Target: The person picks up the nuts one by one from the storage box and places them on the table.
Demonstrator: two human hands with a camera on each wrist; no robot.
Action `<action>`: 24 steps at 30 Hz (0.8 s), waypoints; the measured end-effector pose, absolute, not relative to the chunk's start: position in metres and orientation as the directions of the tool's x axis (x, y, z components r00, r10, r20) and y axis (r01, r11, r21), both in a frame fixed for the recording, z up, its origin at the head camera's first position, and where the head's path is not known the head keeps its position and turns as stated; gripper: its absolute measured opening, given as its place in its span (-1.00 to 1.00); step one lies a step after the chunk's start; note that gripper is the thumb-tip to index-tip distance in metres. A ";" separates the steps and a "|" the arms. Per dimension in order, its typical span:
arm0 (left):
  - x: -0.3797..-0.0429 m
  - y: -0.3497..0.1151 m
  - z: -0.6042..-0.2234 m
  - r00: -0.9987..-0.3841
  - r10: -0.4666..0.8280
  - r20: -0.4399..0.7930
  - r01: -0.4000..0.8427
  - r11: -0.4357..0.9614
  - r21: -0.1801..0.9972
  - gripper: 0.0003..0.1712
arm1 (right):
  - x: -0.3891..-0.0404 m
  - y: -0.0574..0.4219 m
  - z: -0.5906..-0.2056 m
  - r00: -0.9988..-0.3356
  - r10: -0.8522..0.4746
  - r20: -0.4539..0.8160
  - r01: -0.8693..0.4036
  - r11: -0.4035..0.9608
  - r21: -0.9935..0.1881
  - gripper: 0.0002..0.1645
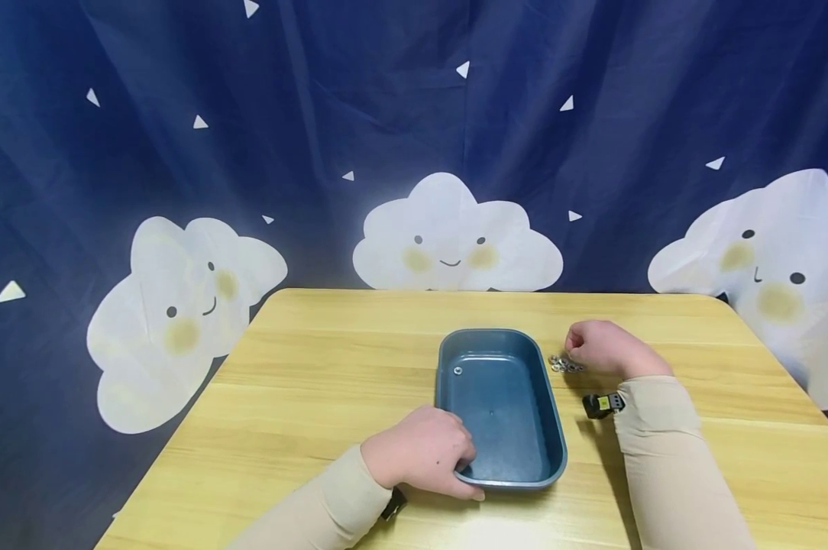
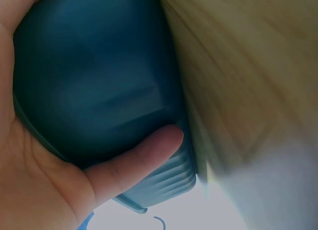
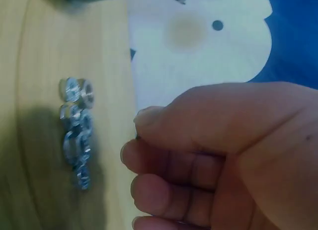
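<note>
A dark blue-green plastic tray (image 1: 503, 412) stands on the table. My left hand (image 1: 424, 451) grips its near left corner; in the left wrist view the thumb (image 2: 144, 160) lies along the tray's outer wall (image 2: 114, 81). One small ring-like metal nut (image 1: 458, 370) lies inside, near the far left. To the tray's right is a small cluster of shiny metal nuts (image 1: 564, 365), also visible in the right wrist view as nuts (image 3: 77, 130) on the wood. Just above them hovers my right hand (image 1: 606, 347), thumb and forefinger tips together; whether something tiny is between them is unclear.
The light wooden table (image 1: 318, 367) extends on both sides of the tray. Behind its far edge hangs a dark blue curtain (image 1: 400, 99) with cloud prints. A small black device (image 1: 601, 405) sits at the right wrist.
</note>
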State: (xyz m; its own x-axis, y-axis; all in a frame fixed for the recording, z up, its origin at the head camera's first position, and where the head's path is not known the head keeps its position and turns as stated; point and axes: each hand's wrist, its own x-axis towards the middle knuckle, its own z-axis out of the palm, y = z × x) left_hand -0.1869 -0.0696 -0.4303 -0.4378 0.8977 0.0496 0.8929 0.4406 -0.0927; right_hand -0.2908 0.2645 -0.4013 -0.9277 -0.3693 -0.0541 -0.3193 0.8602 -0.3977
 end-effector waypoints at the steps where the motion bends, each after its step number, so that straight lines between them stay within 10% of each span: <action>1: -0.187 -0.070 -0.430 -0.438 0.898 0.049 0.893 0.441 -0.092 -0.38 | -0.291 0.265 -0.403 -0.928 -0.366 -0.063 -0.313 0.862 -0.398 -0.90; 24: -0.187 -0.070 -0.429 -0.435 0.899 0.049 0.894 0.437 -0.099 -0.38 | -0.296 0.269 -0.421 -0.951 -0.276 -0.141 -0.186 0.872 -0.453 -0.89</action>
